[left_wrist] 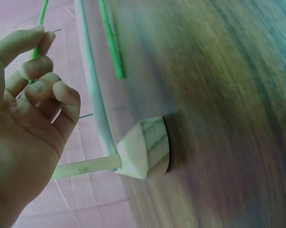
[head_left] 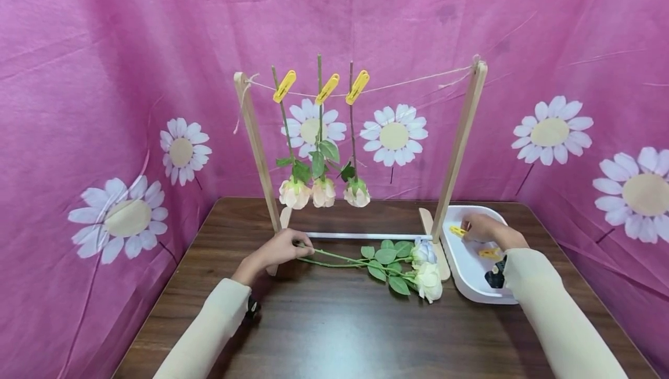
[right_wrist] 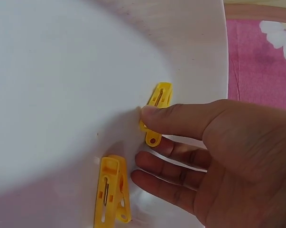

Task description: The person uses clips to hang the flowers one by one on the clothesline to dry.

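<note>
In the head view my left hand [head_left: 284,247] pinches the end of one green rose stem [left_wrist: 35,51]. Beside it a second stem [left_wrist: 112,42] lies on the table. Both stems run right to leaves and two blooms, a pale blue rose [head_left: 422,251] and a white rose [head_left: 429,281]; which bloom belongs to the pinched stem I cannot tell. Over in the white tray [head_left: 473,296], my right hand [head_left: 486,229] grips a yellow clothespin [right_wrist: 162,92] between thumb and fingers. Another yellow clothespin [right_wrist: 107,190] lies in the tray just below those fingers.
A wooden frame [head_left: 464,147] carries a string [head_left: 413,80]. Three peach roses [head_left: 295,193] hang upside down from it, each under a yellow clothespin [head_left: 284,86]. A white rod [head_left: 366,236] joins the frame's feet. Pink cloth with printed daisies surrounds the wooden table [head_left: 334,332].
</note>
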### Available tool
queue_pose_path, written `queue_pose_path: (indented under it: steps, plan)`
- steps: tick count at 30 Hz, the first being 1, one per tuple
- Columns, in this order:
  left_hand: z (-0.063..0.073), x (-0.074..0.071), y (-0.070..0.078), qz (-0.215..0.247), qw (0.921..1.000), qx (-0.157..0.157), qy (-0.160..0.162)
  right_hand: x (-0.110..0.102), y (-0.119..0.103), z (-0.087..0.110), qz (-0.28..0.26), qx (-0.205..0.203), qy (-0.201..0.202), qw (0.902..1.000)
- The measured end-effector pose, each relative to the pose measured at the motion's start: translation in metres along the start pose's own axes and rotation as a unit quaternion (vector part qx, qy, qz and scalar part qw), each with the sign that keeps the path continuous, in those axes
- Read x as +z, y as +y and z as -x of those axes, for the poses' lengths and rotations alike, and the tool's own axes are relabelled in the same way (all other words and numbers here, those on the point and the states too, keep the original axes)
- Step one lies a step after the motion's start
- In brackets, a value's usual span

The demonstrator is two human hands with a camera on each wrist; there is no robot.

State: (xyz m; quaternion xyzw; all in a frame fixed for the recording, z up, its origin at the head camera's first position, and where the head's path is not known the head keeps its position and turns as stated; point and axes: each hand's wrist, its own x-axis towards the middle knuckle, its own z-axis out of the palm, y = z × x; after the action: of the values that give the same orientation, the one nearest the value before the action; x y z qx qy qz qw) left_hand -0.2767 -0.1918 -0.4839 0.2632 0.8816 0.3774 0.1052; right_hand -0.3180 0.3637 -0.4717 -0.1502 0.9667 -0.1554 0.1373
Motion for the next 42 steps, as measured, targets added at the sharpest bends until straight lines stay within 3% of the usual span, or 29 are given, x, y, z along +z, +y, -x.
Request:
queue_pose_path:
  steps: [12, 18, 25, 28, 34, 39, 42]
  plan:
    - [0.001, -0.003, 0.007, 0.101, 0.9935, -0.041, 0.032, -0.001, 0.008, -0.002, -0.045, 0.022, 0.007, 0.9987]
    - [0.001, -0.005, 0.014, 0.151, 0.9861, -0.053, 0.046, -0.002, 0.009, 0.001, -0.032, 0.026, 0.056, 0.9976]
    - [0.002, -0.007, 0.023, 0.199, 0.9768, -0.05, 0.062, -0.007, 0.012, 0.003, -0.052, 0.064, 0.119, 0.9894]
    - [0.002, -0.006, 0.026, 0.24, 0.9676, -0.029, 0.073, -0.01, 0.011, 0.004, -0.068, 0.076, 0.129, 0.9864]
    - [0.0, -0.001, 0.036, 0.333, 0.9385, 0.045, 0.08, -0.014, 0.007, 0.007, -0.11, 0.082, 0.135, 0.9814]
    - [-0.003, 0.006, 0.045, 0.407, 0.9064, 0.104, 0.042, -0.012, 0.008, 0.009, -0.114, 0.072, 0.148, 0.9798]
    - [-0.005, 0.01, 0.05, 0.442, 0.8883, 0.119, 0.039, -0.01, 0.009, 0.008, -0.112, 0.071, 0.16, 0.9782]
